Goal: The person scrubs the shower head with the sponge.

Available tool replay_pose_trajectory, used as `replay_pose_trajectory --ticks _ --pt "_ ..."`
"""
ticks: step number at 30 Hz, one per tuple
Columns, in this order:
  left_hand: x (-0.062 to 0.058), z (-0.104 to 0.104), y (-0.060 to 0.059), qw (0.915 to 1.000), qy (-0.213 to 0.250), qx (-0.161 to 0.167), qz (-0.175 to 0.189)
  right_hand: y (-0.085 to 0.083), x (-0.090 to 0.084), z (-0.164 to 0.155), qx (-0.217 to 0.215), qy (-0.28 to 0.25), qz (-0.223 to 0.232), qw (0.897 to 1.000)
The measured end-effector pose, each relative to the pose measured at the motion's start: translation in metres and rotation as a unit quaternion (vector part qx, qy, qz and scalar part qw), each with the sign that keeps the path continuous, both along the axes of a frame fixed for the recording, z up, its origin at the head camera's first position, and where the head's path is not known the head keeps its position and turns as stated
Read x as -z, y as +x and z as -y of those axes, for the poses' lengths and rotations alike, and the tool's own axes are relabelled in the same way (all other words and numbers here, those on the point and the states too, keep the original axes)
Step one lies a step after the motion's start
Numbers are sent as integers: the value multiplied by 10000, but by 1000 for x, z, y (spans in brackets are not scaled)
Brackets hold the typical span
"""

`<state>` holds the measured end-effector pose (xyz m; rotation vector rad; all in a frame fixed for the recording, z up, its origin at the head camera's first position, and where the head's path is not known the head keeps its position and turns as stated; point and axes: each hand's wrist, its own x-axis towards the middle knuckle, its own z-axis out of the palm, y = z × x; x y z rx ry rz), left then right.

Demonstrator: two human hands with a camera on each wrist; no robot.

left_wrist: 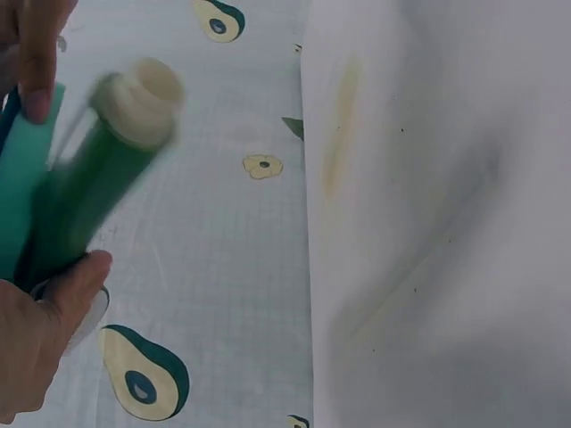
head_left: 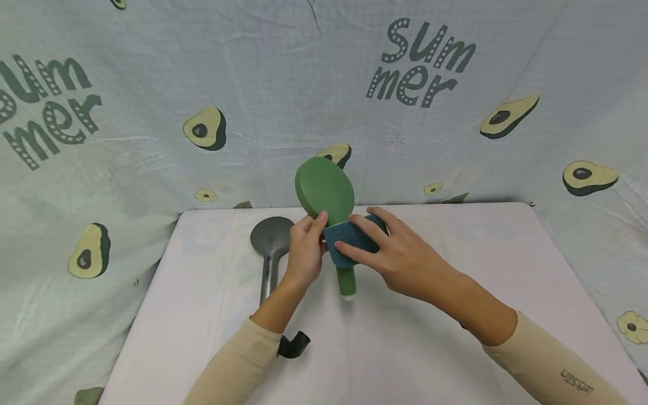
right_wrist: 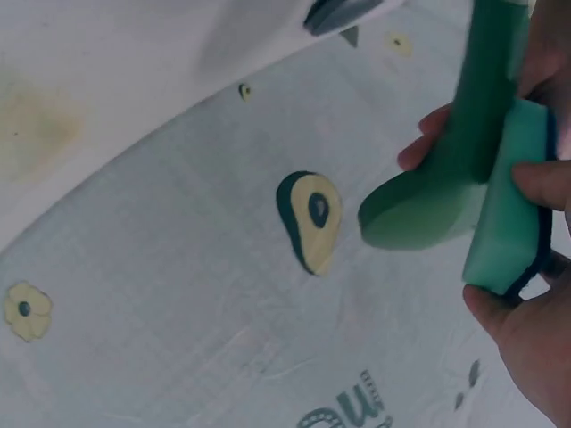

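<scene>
Green round-headed shower head (head_left: 324, 188): raised between both grips, disc above, handle end below.
Left-hand grip (head_left: 305, 250): clamped on its neck.
Right-hand grip (head_left: 405, 256): clamped on a blue-and-teal rectangular foam sponge (head_left: 346, 242), against the handle.
Dark-grey round-headed utensil (head_left: 270, 235): left of the left-hand grip, on the white tabletop (head_left: 430, 349).

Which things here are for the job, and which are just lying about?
For the job, seemingly:
green shower head, in left hand
blue-green sponge, in right hand

Probably just lying about:
grey round-headed tool
black bent piece, perhaps its end
</scene>
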<state>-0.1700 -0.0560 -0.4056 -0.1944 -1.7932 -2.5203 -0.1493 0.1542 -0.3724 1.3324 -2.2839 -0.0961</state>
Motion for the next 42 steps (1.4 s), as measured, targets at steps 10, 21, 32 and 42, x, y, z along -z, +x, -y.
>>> replay_pose_trajectory --ticks 10,21,32,42 --pt "6 6 -3 9968 -504 -440 -448 30 28 1 -1087 417 83 9932" --pt "9 -8 6 9937 357 -231 -1032 1 46 8 213 -3290 2771 9025" --pt "0 0 -4 9863 617 -646 -1386 28 73 -8 -155 -2889 3700 8829" --pt "1 -7 -3 9920 372 -831 -869 5 45 -9 459 -2297 1626 9585"
